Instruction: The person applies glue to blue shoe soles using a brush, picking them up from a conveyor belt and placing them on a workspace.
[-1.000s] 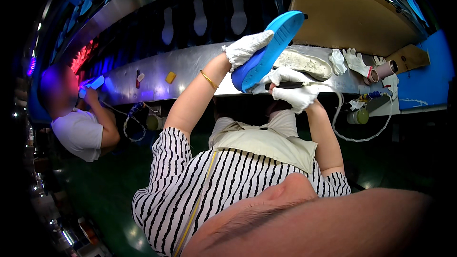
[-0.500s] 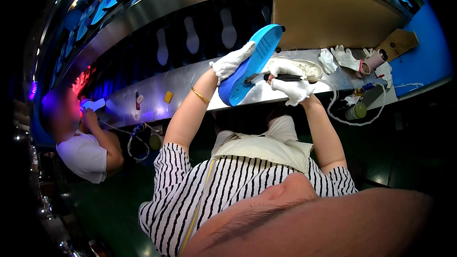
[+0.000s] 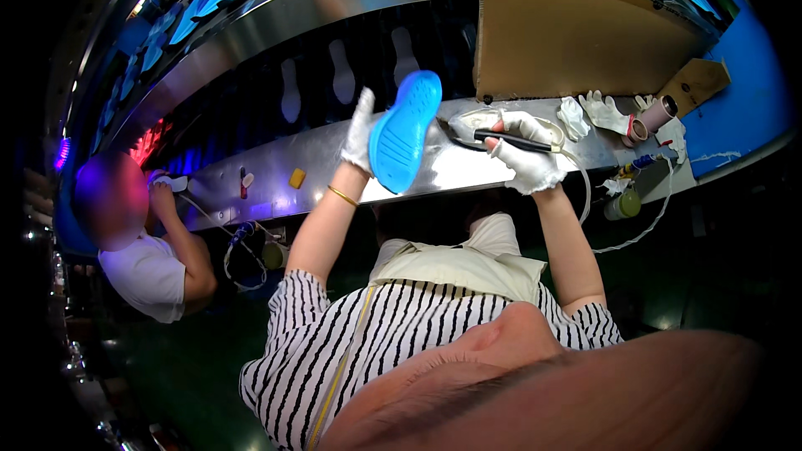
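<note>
My gloved left hand [image 3: 359,135] holds a bright blue shoe sole [image 3: 407,135] nearly upright above the bench's front edge. Its fingers run along the left side of the sole; the thumb is hidden. The sole's grooved and dotted face shows. In my right hand [image 3: 528,159], also in a white glove with bare fingertips, is a black-handled pen-like tool [image 3: 520,141] joined to a pale hose [image 3: 585,188]. The tool's tip points left toward the sole, apart from it. Behind that hand a pale oval dish [image 3: 480,121] rests on the bench.
A metal bench [image 3: 334,154] runs across, with a yellow block [image 3: 297,178] at left. Dark racks with grey sole shapes [image 3: 341,71] stand behind, beside a cardboard panel [image 3: 585,38]. White gloves [image 3: 607,111] and a pink bottle [image 3: 660,110] lie right. A co-worker [image 3: 150,259] sits left.
The blue sole has moved left and turned, so another face shows. My right hand has drawn the tool away from it, slightly right.
</note>
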A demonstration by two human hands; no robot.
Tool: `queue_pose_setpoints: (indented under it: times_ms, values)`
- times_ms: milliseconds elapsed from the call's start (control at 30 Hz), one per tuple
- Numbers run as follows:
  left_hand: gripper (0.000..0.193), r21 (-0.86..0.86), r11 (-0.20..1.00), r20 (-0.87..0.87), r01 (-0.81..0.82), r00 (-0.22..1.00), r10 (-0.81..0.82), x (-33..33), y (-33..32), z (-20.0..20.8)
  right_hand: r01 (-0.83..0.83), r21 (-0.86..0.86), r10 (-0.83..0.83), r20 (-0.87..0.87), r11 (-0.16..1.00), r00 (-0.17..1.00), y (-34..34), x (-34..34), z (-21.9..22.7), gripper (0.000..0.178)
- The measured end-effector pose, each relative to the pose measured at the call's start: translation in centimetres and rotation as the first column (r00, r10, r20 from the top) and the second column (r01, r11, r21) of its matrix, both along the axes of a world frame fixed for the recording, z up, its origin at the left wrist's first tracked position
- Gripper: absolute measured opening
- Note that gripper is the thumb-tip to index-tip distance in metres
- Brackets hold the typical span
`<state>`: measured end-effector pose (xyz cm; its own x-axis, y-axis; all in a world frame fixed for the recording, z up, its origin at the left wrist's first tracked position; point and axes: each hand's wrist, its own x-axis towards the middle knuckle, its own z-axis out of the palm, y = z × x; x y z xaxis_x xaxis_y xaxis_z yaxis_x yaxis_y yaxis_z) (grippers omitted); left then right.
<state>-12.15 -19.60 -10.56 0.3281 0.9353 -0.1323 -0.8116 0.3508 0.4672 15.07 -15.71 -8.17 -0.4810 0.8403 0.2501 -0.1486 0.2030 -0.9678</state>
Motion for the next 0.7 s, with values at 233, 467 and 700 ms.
queue_pose_setpoints:
  times_ms: [233, 467, 700]
  values:
    - [0.059, -0.02, 1.0, 0.231, -0.023, 0.972, 0.027, 6.9, -3.5, -2.2, 0.131, 0.022, -0.129, -0.081, 0.991, 0.988, 0.1, -1.6, -1.2, 0.019]
    - [0.07, 0.057, 0.99, 0.105, -0.128, 0.987, 0.122, 9.2, -2.3, -3.4, 0.041, 0.239, -0.046, 0.014, 0.97, 0.999, -1.9, -2.9, -0.5, 0.024]
    - [0.071, 0.035, 0.977, 0.116, -0.209, 0.972, 0.204, 9.0, -1.4, -2.5, 0.09, 0.264, -0.082, -0.042, 0.96, 0.996, -1.3, -3.4, -1.5, 0.024]
